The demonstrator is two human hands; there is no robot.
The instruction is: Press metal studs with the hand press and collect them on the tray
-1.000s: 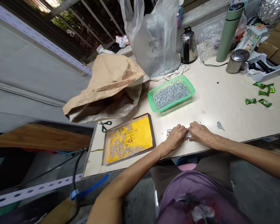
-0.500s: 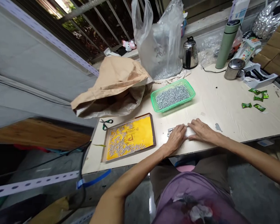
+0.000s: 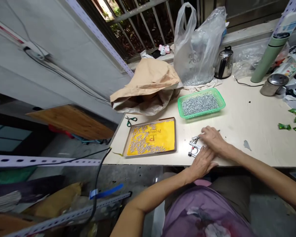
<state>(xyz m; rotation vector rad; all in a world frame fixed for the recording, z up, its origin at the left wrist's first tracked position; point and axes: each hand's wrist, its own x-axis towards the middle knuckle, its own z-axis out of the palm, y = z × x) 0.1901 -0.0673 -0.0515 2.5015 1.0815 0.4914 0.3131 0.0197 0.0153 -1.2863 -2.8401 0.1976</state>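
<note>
A small silver metal tool with a coil spring (image 3: pixel 193 146) lies near the table's front edge, partly hidden beneath both hands. My left hand (image 3: pixel 203 162) is closed over its near side, fingertips close to my right hand. My right hand (image 3: pixel 214 141) rests on the far side with curled fingers, and a thin tip pokes out just beyond it. To the left is a shallow tray (image 3: pixel 175 135) lined in yellow, with many small silver metal pins (image 3: pixel 139 143) scattered in it. Behind the hands, a green plastic basket (image 3: pixel 222 101) holds a heap of similar pins (image 3: pixel 199 103).
Scissors (image 3: pixel 130 121) lie beyond the tray's left corner. A brown paper bag (image 3: pixel 148 84), a clear plastic bag (image 3: pixel 197 52), a kettle (image 3: pixel 224 62) and a green flask (image 3: pixel 270 59) stand at the back. Green-wrapped sweets (image 3: pixel 284 126) and a metal cup (image 3: pixel 273 85) are at right.
The view has turned, moving the table's contents rightward. The tool now sits at a slant with its spring showing. My left hand has drawn nearer the edge; my right hand has come across above it.
</note>
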